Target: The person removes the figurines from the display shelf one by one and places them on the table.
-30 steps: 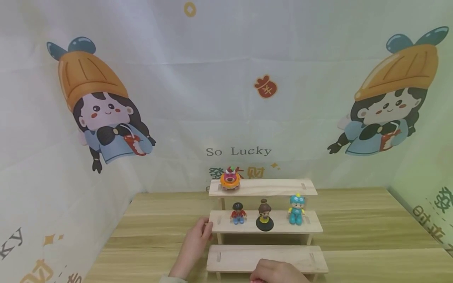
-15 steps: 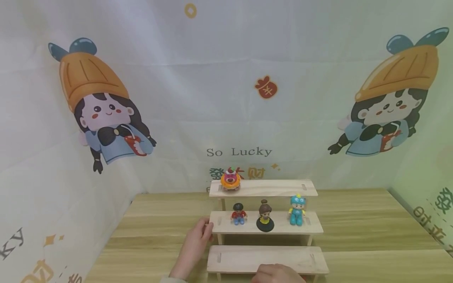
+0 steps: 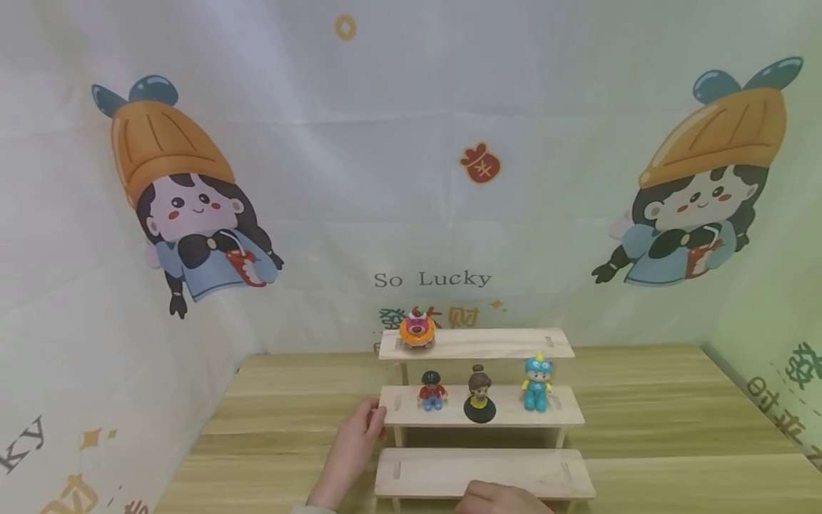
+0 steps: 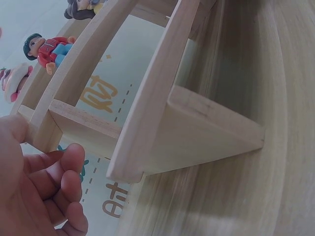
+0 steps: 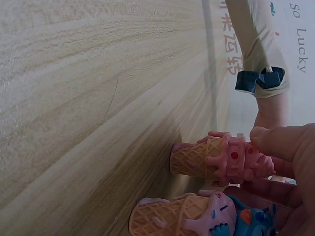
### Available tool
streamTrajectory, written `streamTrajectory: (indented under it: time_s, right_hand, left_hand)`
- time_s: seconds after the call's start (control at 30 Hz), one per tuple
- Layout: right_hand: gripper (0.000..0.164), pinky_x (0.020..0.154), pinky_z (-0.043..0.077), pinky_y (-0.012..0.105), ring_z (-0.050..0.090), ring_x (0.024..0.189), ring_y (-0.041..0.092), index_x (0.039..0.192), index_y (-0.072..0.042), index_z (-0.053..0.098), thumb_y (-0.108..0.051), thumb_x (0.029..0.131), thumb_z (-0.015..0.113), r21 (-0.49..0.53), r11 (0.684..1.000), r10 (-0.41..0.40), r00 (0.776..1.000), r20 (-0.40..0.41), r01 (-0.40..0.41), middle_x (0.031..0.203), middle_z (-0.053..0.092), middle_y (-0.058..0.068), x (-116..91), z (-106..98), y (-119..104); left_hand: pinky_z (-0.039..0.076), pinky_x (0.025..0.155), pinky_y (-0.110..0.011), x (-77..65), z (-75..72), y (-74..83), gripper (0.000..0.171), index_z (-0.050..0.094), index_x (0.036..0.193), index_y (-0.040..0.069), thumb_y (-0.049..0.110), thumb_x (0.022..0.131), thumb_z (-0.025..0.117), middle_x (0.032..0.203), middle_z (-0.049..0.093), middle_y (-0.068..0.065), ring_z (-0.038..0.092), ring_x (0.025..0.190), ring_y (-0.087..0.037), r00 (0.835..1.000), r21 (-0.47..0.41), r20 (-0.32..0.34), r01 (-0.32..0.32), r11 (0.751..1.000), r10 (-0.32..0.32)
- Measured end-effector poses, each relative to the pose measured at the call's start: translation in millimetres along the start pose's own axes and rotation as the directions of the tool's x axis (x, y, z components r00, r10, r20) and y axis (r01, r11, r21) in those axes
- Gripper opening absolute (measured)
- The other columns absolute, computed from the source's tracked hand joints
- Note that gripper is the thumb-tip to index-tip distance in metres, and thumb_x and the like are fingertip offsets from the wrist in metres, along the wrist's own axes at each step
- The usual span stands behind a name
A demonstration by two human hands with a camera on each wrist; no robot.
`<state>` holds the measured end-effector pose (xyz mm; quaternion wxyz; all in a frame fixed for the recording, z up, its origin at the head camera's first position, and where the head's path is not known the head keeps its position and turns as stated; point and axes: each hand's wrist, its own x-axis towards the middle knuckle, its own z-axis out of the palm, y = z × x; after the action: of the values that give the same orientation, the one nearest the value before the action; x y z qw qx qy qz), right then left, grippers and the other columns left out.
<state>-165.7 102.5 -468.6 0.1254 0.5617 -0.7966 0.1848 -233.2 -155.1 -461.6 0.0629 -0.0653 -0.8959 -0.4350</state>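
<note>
Right, we watched the right hand (image 3: pixel 501 497) at the near edge of the stand, and its thumb and fingers had a pink ice-cream figure (image 5: pixel 242 160) pinched by the topping, probably because that left the waffle cone free underneath. We couldn't tell whether the cone's base touched the wooden table (image 3: pixel 648 407). Just beside it, close under those fingers, we had a second cone figure (image 5: pixel 197 216) with a pink-and-blue top. Over on the other side, the left hand (image 3: pixel 356 439) gripped the end of the middle shelf (image 3: pixel 411 415), thumb and curled fingers about the board, likely to steady the whole stand. Nearest the right hand ran the bottom shelf (image 3: pixel 481 471), with bare wood across it. One step up, we counted the red-jacketed figure (image 3: pixel 432 391), the bun-haired figure (image 3: pixel 479 392) and the teal figure (image 3: pixel 536 389), all facing us and spaced apart, presumably so that each showed clearly. On the top shelf (image 3: pixel 507 343) a pink bear in an orange ring (image 3: pixel 417 332) sat at the left end, and behind everything hung the printed backdrop (image 3: pixel 385 164), perhaps put up to frame the display.
</note>
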Motion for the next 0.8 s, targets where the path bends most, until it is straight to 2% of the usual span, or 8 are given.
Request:
streamTrajectory:
  time_s: [0.1,0.17,0.33,0.43,0.57,0.73,0.8]
  right_hand:
    - [0.008,0.066,0.034,-0.002,0.048,0.079,-0.012,0.093,-0.023,0.066,-0.029,0.094,0.060,0.007,1.000,0.012,1.000,-0.008,-0.012,0.086,0.060,-0.016,0,0,0]
    - [0.008,0.066,0.035,-0.002,0.048,0.079,-0.013,0.094,-0.022,0.065,-0.029,0.094,0.060,0.055,0.997,0.061,0.998,0.002,-0.061,0.086,0.059,-0.016,1,-2,-1]
    - [0.017,0.068,0.042,0.006,0.050,0.079,-0.011,0.098,-0.018,0.065,-0.032,0.096,0.057,0.183,0.963,0.190,0.980,0.064,-0.198,0.090,0.060,-0.012,6,-14,0]
    - [0.025,0.071,0.045,0.011,0.053,0.080,-0.006,0.103,-0.014,0.064,-0.036,0.095,0.057,0.151,0.970,0.182,0.981,0.065,-0.190,0.093,0.062,-0.007,11,-24,3]
    - [0.027,0.070,0.045,0.011,0.056,0.078,-0.001,0.106,-0.013,0.063,-0.037,0.095,0.057,0.114,0.977,0.177,0.984,0.025,-0.179,0.095,0.063,-0.004,18,-36,4]
    - [0.029,0.071,0.049,0.017,0.059,0.082,0.001,0.107,-0.015,0.065,-0.040,0.095,0.056,0.130,0.950,0.282,0.959,0.025,-0.282,0.098,0.064,-0.006,24,-49,4]
    - [0.027,0.072,0.050,0.018,0.060,0.083,0.002,0.106,-0.015,0.066,-0.039,0.094,0.059,0.115,0.951,0.291,0.957,-0.007,-0.289,0.097,0.065,-0.007,26,-53,6]
  left_hand:
    - [0.042,0.056,-0.028,-0.6,0.1,0.3,0.033,0.056,0.118,0.001,0.028,0.101,0.045,0.070,0.060,0.000,0.056,0.066,-0.015,1.000,0.003,-0.006,-0.003,1.000,0.003]
    - [0.041,0.057,-0.028,-1.2,0.1,0.6,0.033,0.056,0.117,0.001,0.028,0.101,0.045,0.070,0.060,0.000,0.056,0.066,-0.014,1.000,0.003,-0.008,-0.007,1.000,0.007]
    - [0.039,0.053,-0.027,-1.3,-0.4,1.0,0.034,0.056,0.119,0.001,0.029,0.101,0.045,0.070,0.059,0.000,0.053,0.064,-0.014,1.000,-0.002,0.001,0.005,1.000,-0.005]
    - [0.039,0.054,-0.027,-1.1,0.0,0.5,0.034,0.056,0.119,0.002,0.029,0.101,0.045,0.070,0.059,0.000,0.053,0.065,-0.015,1.000,0.001,0.004,0.014,1.000,-0.014]
    - [0.040,0.056,-0.028,-1.2,0.4,-0.1,0.035,0.056,0.118,0.002,0.030,0.101,0.044,0.071,0.059,0.000,0.054,0.066,-0.016,1.000,0.004,0.003,0.010,1.000,-0.010]
    - [0.039,0.054,-0.027,-1.7,-0.2,1.4,0.035,0.056,0.119,0.002,0.030,0.101,0.045,0.070,0.059,0.000,0.052,0.063,-0.013,1.000,0.003,0.000,0.001,1.000,-0.001]
    - [0.038,0.052,-0.026,-1.9,-0.5,2.2,0.035,0.055,0.120,0.001,0.029,0.101,0.045,0.070,0.059,0.000,0.050,0.062,-0.013,1.000,0.000,0.003,0.002,1.000,-0.002]
